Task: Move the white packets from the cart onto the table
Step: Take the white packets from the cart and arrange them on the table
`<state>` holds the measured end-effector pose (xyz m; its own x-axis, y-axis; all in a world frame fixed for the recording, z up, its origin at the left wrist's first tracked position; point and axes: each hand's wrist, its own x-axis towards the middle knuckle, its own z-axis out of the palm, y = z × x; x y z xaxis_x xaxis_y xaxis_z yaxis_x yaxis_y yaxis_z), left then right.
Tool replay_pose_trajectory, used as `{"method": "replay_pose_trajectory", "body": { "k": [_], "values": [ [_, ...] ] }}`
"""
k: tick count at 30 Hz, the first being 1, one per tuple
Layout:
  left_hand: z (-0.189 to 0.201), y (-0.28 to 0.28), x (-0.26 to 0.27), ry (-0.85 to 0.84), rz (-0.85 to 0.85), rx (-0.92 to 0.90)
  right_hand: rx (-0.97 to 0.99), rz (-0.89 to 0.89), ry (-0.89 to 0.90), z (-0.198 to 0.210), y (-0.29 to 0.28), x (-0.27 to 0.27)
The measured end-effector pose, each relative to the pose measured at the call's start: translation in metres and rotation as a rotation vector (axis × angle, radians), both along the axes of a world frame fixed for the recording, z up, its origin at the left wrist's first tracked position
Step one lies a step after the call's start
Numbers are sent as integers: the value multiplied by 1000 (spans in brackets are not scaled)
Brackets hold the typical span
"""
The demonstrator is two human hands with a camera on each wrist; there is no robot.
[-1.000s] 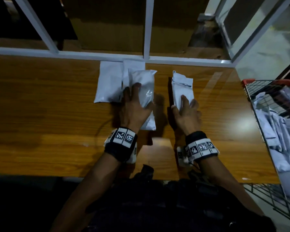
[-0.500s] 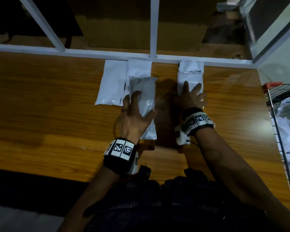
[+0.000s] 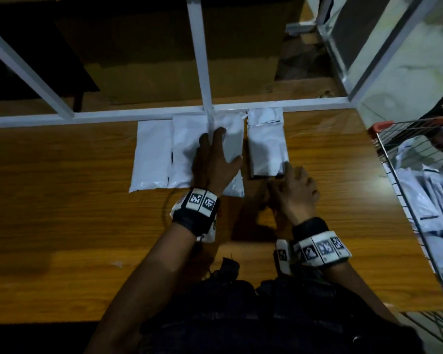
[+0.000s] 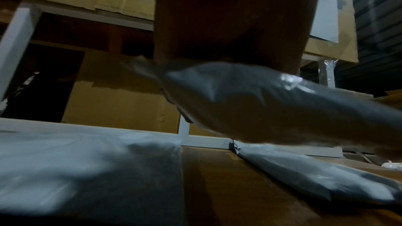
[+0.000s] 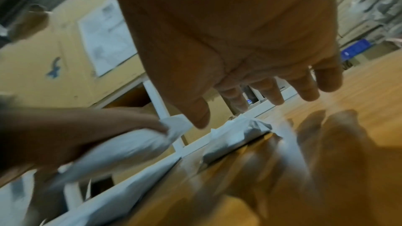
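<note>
Several white packets lie side by side on the wooden table point(image 3: 62, 213), their far ends against a white rail. My left hand point(image 3: 215, 162) grips the third packet point(image 3: 233, 144) from above. In the left wrist view this packet point(image 4: 272, 106) hangs tilted, just above the table. The rightmost packet point(image 3: 266, 149) lies flat and free. My right hand point(image 3: 294, 190) hovers just behind its near end, fingers relaxed and empty. The right wrist view shows its bare palm point(image 5: 239, 49) over the wood. More white packets point(image 3: 425, 200) lie piled in the wire cart point(image 3: 384, 149) at the right.
A white metal frame point(image 3: 197, 60) rises from the table's far edge, with cardboard boxes point(image 3: 177, 47) behind it. The cart stands right against the table's right side. Bare wood stretches to the left of the packets and along the near edge.
My right hand has let go of the rightmost packet at the rail and drawn back toward me. My left hand has carried its packet forward toward the rail.
</note>
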<state>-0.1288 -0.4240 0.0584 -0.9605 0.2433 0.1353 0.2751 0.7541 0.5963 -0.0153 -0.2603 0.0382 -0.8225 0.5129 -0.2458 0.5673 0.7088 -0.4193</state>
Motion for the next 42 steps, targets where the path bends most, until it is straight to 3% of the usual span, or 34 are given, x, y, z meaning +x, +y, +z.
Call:
{"method": "replay_pose_trajectory", "body": {
  "k": [9,15,25,31,37,42],
  "values": [
    [-16,28,-55,-108,-18,-182,66,29,46,-6,-24,26],
    [-37,33,-54,-85,20,-189,61,-22,29,-3,-20,29],
    [-32,38,-46,-118,27,-189,-10,-18,114,-5,-15,37],
    [-2,16,-12,-29,48,-68,-154,38,168,0,-3,56],
    [24,-29,63,-63,-85,321,-257,28,348,11,-3,108],
    [31,-50,136,-165,-293,289,-139,-67,526,26,-12,178]
  ]
}}
